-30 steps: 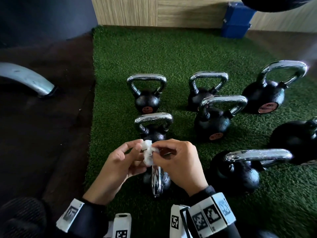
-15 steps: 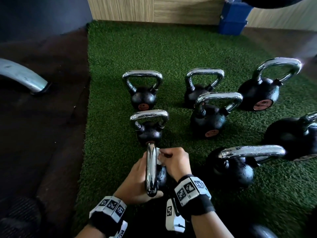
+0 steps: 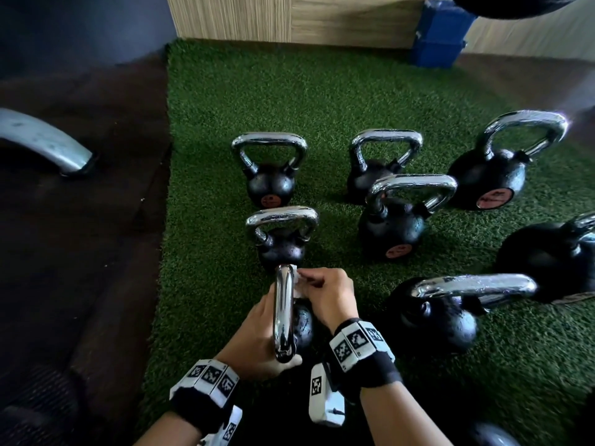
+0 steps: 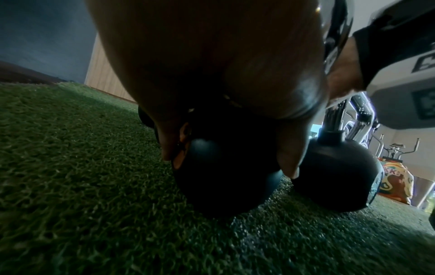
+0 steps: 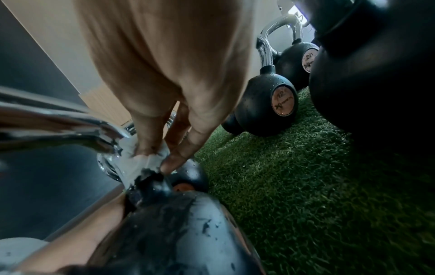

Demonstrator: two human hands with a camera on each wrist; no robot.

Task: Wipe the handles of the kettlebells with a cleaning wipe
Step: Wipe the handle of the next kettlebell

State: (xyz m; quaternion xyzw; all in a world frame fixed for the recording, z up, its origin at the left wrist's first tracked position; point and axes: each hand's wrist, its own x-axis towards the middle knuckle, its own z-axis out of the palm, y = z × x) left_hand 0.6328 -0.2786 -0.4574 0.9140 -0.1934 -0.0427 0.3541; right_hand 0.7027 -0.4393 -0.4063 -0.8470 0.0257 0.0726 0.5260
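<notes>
Turf point(image 3: 225, 101) carries the kettlebells; the nearest kettlebell point(image 3: 302, 320) sits at six o'clock, its chrome handle point(image 3: 283, 310) end-on to the head view. Left hand point(image 3: 254, 342) cups the ball, fingers curled round it. Right hand point(image 3: 328, 294) pinches the white cleaning wipe point(image 5: 139, 163) against the handle's far end.

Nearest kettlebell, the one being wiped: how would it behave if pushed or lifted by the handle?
Probably heavy for its size: the nearest kettlebell has a solid-looking black ball under its chrome handle. The handle looks polished, with droplets showing on the ball, so likely slippery. The left hand steadies it while the right hand pinches the wipe, hinting the round body might rock.
</notes>
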